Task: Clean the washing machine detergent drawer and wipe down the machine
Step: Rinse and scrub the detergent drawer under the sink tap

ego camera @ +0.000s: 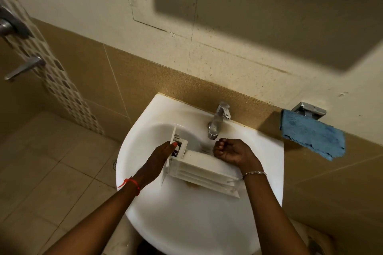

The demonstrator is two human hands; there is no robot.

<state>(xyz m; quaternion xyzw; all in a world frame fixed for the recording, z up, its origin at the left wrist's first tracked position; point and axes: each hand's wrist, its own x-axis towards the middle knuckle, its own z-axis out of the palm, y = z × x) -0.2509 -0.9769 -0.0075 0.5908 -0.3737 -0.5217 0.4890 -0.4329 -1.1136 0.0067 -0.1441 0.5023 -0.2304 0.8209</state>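
Observation:
A white plastic detergent drawer (204, 172) lies across the basin of a white sink (186, 219), with its front panel at the left and its underside ribs facing me. My left hand (160, 156) grips the drawer at the front panel end. Over the drawer's far edge, just below the tap, my right hand (230, 151) is curled into a loose fist, resting on or against the drawer. Whether it holds anything inside the fist is hidden. No water stream is visible from the chrome tap (218, 119).
A blue cloth (310, 136) hangs from a chrome wall holder (308, 109) to the right of the sink. Tiled wall rises behind the sink. A shower area with metal handles (24, 68) and a floor drain (114, 164) lies to the left.

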